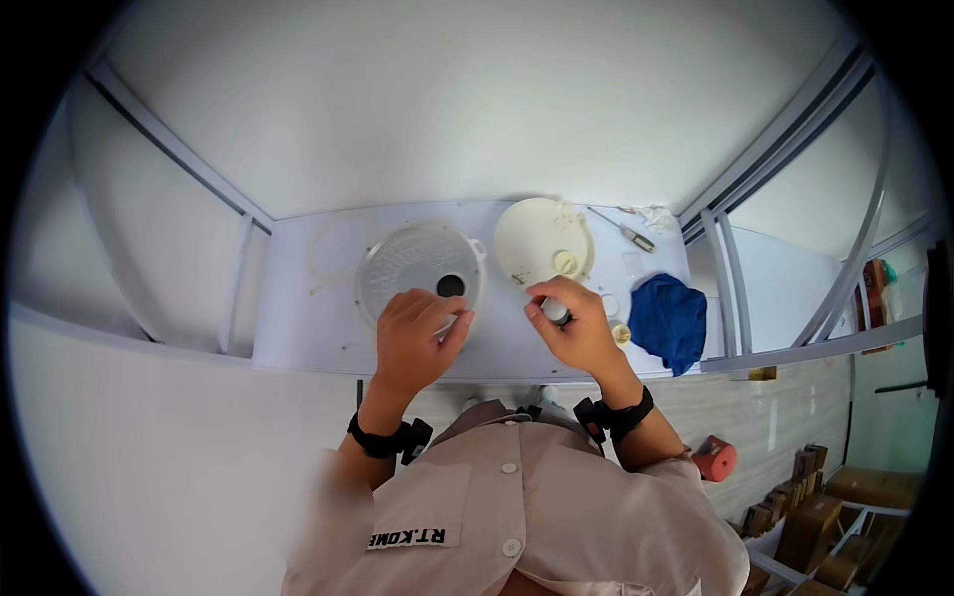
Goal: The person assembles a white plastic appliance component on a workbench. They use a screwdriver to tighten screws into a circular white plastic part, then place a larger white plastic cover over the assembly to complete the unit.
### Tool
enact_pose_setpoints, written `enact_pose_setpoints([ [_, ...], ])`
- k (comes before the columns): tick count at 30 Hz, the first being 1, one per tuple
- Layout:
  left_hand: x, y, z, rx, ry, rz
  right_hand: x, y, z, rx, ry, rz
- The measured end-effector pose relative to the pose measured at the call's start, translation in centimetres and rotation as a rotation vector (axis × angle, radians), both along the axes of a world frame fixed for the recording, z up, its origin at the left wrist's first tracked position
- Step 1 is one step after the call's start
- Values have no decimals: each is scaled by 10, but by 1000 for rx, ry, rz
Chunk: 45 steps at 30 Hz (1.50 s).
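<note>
My left hand [415, 338] is held over the near edge of a round, whitish tub-like container [402, 263] with side tabs. Its thumb and fingers are drawn together, and a small pale bit seems to show between them, too small to name. Just beyond those fingertips a dark round spot [451, 285] stands out on the container. My right hand [578, 326] is closed around a small white cylindrical piece [555, 310] with a dark lower edge. Past it lies a cream round lid [527, 233], with a small yellowish cap [564, 262] on it and dark crumbs nearby.
A screwdriver [636, 237] and crumpled white material [656, 218] lie at the back right. A blue cloth [668, 323] sits right of my right hand, beside a small yellowish cup [621, 334]. Metal frame posts [720, 283] flank the white table [298, 288].
</note>
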State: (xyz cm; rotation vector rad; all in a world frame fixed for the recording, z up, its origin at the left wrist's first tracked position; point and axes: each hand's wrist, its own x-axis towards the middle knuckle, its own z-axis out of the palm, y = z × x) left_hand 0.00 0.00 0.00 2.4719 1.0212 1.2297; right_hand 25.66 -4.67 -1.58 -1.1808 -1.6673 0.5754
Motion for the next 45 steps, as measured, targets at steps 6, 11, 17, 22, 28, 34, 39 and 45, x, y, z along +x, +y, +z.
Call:
enact_pose_setpoints([
  [6, 120, -14, -6, -210, 74, -85, 105, -14, 5, 17, 101, -232],
  [11, 197, 21, -67, -122, 203, -39, 169, -38, 1, -63, 96, -264],
  [17, 255, 54, -150, -191, 416, 79, 212, -56, -3, -81, 89, -186],
  [22, 278, 52, -155, -243, 507, 137, 237, -67, -8, 14, 109, -119],
  [28, 291, 59, -160, -270, 624, 189, 255, -68, -14, -17, 178, -144],
  [34, 293, 60, -173, -253, 700, 213, 261, -67, -22, -31, 175, -183],
  [39, 290, 59, -183, -226, 637, 187, 267, -62, -26, -24, 158, -182],
  [45, 289, 59, -187, -263, 666, 198, 267, -57, -24, -50, 175, -150],
])
